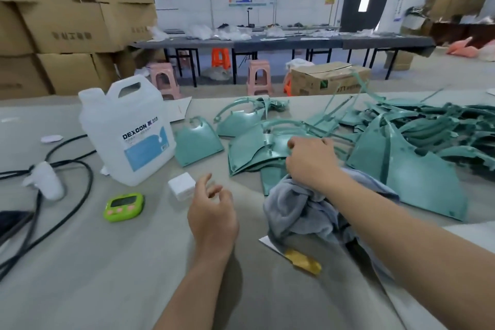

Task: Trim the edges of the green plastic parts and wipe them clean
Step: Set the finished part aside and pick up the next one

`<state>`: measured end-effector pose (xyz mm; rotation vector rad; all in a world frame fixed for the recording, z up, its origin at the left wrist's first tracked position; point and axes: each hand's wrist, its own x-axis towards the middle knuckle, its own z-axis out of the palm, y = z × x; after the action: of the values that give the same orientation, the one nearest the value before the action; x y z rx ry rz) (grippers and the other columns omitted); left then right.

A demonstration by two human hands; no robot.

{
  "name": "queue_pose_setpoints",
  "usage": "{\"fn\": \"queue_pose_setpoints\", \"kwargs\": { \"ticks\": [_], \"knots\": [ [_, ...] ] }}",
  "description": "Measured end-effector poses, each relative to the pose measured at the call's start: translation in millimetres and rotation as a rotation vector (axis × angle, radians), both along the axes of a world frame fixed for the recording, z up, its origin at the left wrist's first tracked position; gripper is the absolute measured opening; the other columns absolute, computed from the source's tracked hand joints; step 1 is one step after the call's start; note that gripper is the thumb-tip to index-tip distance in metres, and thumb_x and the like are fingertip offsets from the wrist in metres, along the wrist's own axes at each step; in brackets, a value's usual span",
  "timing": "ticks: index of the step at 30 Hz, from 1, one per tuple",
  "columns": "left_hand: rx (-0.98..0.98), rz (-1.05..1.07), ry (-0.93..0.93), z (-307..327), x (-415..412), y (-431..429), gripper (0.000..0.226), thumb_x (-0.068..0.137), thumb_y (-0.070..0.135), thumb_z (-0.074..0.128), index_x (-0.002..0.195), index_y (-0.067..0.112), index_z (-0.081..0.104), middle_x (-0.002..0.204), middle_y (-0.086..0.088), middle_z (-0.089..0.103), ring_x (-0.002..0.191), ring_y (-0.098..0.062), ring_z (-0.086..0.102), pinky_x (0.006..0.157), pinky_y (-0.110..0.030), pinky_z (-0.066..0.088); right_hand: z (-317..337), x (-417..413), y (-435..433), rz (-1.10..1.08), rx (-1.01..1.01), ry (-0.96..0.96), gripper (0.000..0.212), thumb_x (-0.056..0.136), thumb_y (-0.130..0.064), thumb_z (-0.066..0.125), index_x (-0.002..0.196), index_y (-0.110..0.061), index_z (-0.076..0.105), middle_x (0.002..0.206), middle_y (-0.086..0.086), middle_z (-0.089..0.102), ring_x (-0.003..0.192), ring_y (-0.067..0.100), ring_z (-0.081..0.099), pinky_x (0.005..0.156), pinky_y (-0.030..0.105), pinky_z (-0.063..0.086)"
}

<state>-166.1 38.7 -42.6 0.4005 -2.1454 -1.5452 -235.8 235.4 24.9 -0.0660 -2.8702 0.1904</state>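
Several green plastic parts lie across the table's right half. A small stack of curved green panels [251,150] sits at centre, and my right hand [310,161] rests on it with fingers curled round a panel's edge. A single green panel [197,142] lies apart to the left. A large green panel [417,179] lies at the right, with a heap of thin green trimmings [460,126] behind it. A crumpled grey cloth [300,209] lies under my right forearm. My left hand [213,211] hovers over the table with loosely curled fingers, holding nothing.
A white DEXCON jug [128,131] stands at left centre, a small white cube [182,186] and a green timer [124,207] in front of it. Black cables [67,195] and a white device [47,179] lie at far left. A yellow-handled tool [304,261] lies near the cloth.
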Motion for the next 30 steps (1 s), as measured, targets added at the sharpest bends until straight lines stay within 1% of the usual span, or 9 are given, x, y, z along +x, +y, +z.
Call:
{"fn": "queue_pose_setpoints", "kwargs": {
  "ticks": [7,11,13,15,17,20,22,27,30],
  "knots": [
    [-0.092,0.043,-0.044,1,-7,-3,0.035,0.094,0.019,0.061,0.127,0.028,0.063,0.11,0.01,0.068,0.105,-0.018,0.062,0.09,-0.028,0.045,5,-22,1,0.172,0.038,-0.116,0.016,0.089,-0.007,0.054,0.091,-0.023,0.06,0.086,-0.002,0.064,0.076,0.023,0.056,0.068,0.032,0.036],
    [-0.086,0.068,-0.085,1,-11,-5,0.032,0.091,0.019,0.063,0.121,0.03,0.067,0.097,0.014,0.067,0.091,-0.012,0.057,0.082,-0.024,0.039,55,-22,8,0.047,-0.026,0.281,0.022,0.096,-0.009,0.049,0.083,-0.021,0.062,0.075,0.001,0.059,0.064,0.022,0.052,0.053,0.03,0.031],
    [-0.059,0.064,-0.103,2,-12,-6,0.026,0.091,0.02,0.063,0.114,0.03,0.07,0.091,0.018,0.066,0.09,-0.012,0.058,0.081,-0.024,0.039,83,-20,13,0.066,-0.082,0.274,0.021,0.099,-0.014,0.052,0.086,-0.023,0.066,0.077,0.0,0.063,0.064,0.02,0.053,0.056,0.03,0.038],
    [0.078,0.019,-0.08,4,-10,-9,0.015,0.092,0.028,0.061,0.097,0.027,0.075,0.082,0.016,0.07,0.085,-0.014,0.065,0.077,-0.029,0.047,99,-12,17,0.139,-0.21,0.149,0.017,0.098,-0.019,0.059,0.092,-0.026,0.074,0.074,-0.008,0.065,0.057,0.011,0.054,0.055,0.025,0.041],
    [0.466,-0.121,-0.072,11,-10,-11,0.034,0.098,0.04,0.052,0.09,0.019,0.077,0.083,-0.002,0.077,0.072,-0.019,0.07,0.066,-0.032,0.056,96,7,15,0.217,-0.336,0.13,0.016,0.094,-0.017,0.065,0.09,-0.025,0.079,0.066,-0.01,0.067,0.047,0.003,0.052,0.045,0.012,0.036],
    [1.08,-0.407,-0.151,20,-9,-18,0.061,0.103,0.054,0.037,0.112,0.004,0.071,0.103,-0.022,0.075,0.079,-0.027,0.074,0.06,-0.032,0.061,62,46,4,0.375,-0.388,0.274,0.016,0.088,-0.01,0.069,0.089,-0.02,0.081,0.071,-0.005,0.073,0.06,0.001,0.056,0.053,0.007,0.039],
    [1.315,-0.475,-0.136,23,-9,-27,0.046,0.1,0.039,0.05,0.122,0.002,0.066,0.113,-0.023,0.072,0.088,-0.031,0.075,0.068,-0.036,0.063,34,71,-4,0.476,-0.282,0.361,0.018,0.085,-0.006,0.076,0.093,-0.021,0.082,0.078,-0.009,0.072,0.073,0.007,0.053,0.065,0.011,0.04],
    [1.231,-0.496,-0.12,26,-8,-51,0.036,0.069,0.0,0.061,0.102,0.004,0.074,0.1,-0.011,0.078,0.081,-0.024,0.077,0.061,-0.031,0.062,-12,110,-3,0.378,-0.132,0.66,0.022,0.084,-0.002,0.073,0.103,-0.013,0.08,0.105,0.0,0.076,0.099,0.022,0.062,0.089,0.036,0.044],
    [1.192,-0.471,-0.05,25,-10,-58,0.041,0.072,0.002,0.062,0.111,0.008,0.072,0.107,-0.008,0.077,0.088,-0.023,0.077,0.063,-0.031,0.061,-23,147,-8,0.18,-0.259,0.557,0.019,0.092,-0.035,0.056,0.078,-0.031,0.069,0.077,-0.011,0.069,0.078,0.022,0.061,0.073,0.039,0.049]
  ]
}}
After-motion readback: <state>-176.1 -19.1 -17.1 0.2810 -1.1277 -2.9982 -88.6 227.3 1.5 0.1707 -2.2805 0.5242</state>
